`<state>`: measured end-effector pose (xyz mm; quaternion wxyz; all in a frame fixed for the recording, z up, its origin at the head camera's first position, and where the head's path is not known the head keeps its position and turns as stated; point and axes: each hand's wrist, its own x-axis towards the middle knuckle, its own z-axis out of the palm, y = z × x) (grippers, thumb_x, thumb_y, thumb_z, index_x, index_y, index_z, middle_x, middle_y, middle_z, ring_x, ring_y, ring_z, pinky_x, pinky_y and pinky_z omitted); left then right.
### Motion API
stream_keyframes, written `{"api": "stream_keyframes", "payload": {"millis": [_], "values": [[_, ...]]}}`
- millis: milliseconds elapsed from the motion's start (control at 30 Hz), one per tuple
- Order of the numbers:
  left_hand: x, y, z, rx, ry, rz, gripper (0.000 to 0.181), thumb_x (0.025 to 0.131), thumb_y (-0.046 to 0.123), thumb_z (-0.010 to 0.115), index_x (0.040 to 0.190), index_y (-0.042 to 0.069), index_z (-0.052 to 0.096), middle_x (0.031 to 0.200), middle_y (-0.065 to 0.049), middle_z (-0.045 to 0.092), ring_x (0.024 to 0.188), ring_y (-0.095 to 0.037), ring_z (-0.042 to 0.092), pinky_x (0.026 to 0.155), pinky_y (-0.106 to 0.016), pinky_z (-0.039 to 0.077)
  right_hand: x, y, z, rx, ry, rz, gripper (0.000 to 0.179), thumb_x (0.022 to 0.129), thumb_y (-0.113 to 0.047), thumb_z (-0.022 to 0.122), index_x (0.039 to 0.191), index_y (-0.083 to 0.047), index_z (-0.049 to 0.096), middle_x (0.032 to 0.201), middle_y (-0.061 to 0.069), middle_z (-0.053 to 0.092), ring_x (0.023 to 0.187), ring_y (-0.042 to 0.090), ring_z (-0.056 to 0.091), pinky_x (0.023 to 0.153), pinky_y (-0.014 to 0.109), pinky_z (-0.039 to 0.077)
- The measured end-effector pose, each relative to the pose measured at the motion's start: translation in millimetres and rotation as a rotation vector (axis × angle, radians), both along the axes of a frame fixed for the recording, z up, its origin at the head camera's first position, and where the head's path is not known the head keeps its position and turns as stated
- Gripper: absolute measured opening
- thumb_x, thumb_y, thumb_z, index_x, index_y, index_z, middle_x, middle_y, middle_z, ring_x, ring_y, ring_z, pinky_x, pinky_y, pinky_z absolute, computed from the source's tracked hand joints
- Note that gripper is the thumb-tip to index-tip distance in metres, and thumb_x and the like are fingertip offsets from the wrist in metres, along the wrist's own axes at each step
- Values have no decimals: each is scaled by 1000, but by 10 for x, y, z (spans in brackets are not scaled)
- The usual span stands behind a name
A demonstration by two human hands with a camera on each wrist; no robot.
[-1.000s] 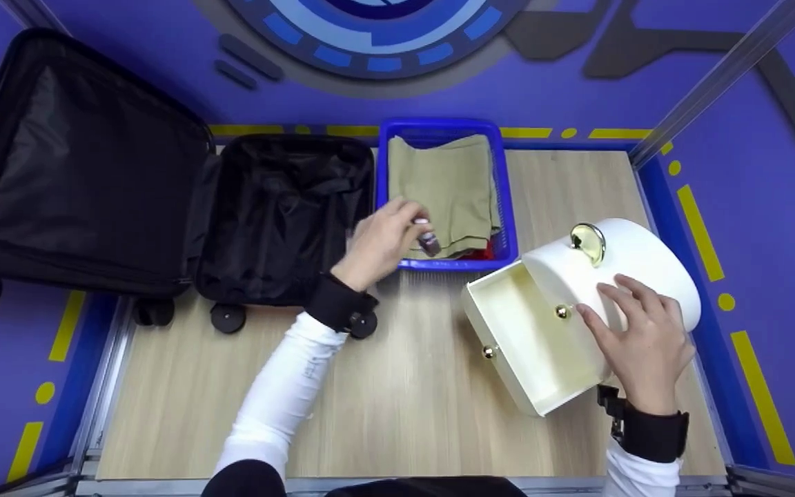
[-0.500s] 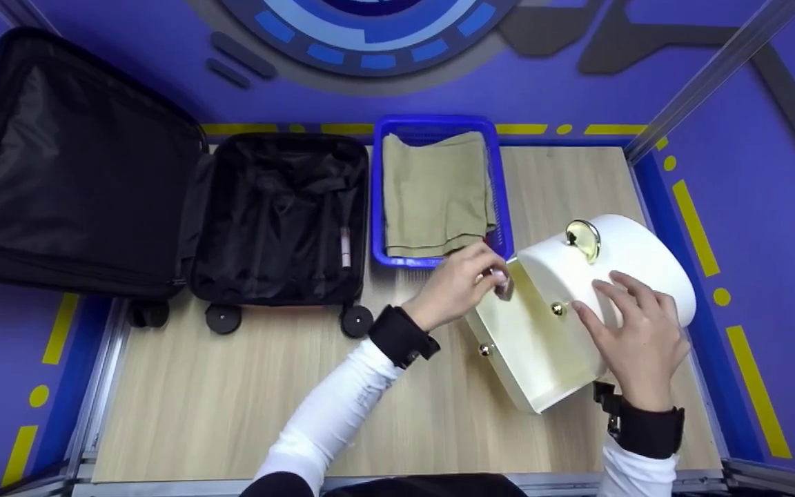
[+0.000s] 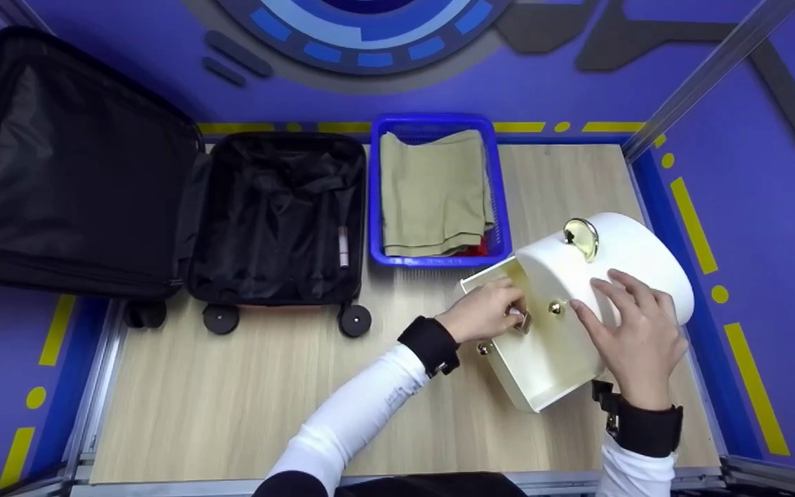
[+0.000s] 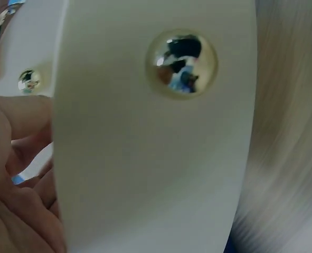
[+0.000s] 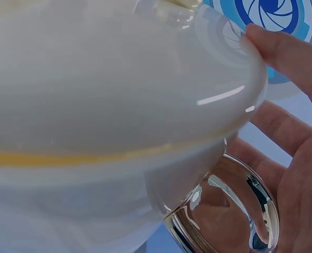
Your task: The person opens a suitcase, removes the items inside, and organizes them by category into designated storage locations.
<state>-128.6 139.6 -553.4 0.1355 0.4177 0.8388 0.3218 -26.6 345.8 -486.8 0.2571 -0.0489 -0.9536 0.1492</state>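
Note:
My left hand (image 3: pixel 484 310) reaches into the pulled-out drawer (image 3: pixel 542 393) of a white storage box (image 3: pixel 635 248) and pinches a small brownish tube (image 3: pixel 523 322), partly hidden by the fingers. In the left wrist view the drawer front (image 4: pixel 150 168), with its round gold knob (image 4: pixel 183 64), covers part of that hand. My right hand (image 3: pixel 639 338) rests on the curved front edge of the box with fingers spread. In the right wrist view its fingertips touch the glossy edge near the gold handle (image 5: pixel 266 211).
On the left stands an open black suitcase (image 3: pixel 266 228), with a slim pale tube (image 3: pixel 344 246) lying in it. Behind the drawer, a blue basket (image 3: pixel 439 261) holds folded khaki cloth (image 3: pixel 432 193) and something red (image 3: pixel 478 247). Blue walls enclose the wooden table (image 3: pixel 397 421).
My left hand has moved right from the basket's front edge into the drawer, carrying the small tube. The slim tube in the suitcase has come into view. My right hand stays on the box.

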Motion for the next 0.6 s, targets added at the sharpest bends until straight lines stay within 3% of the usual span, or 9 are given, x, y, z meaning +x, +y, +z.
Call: {"api": "stream_keyframes", "payload": {"millis": [133,300,500,600], "values": [[-11,65,-27,-89,22,-40,10,94,13,73,103,10,72,107,-2,65,96,-13,63,83,-19,52,3,0,-5,9,5,0,46,78,-41,90,113,-13,79,128,11,71,110,46,61,61,63,50],[-43,89,-22,-188,44,-16,14,95,14,71,108,12,72,110,-2,66,97,-14,66,80,-24,54,3,-1,-6,10,4,0,46,77,-41,90,113,-13,79,128,11,71,110,46,61,61,64,50],[-84,112,2,-371,185,38,12,94,16,71,105,20,74,105,3,70,88,-15,69,72,-30,56,4,3,-1,-2,-9,-4,46,77,-40,90,113,-13,79,128,11,71,111,46,60,64,66,50],[-96,140,6,-454,217,51,8,92,16,72,97,22,75,99,5,74,83,-16,71,69,-33,57,3,4,-4,-1,-6,-4,46,77,-40,90,112,-13,79,128,11,71,111,46,60,64,66,50]]}}
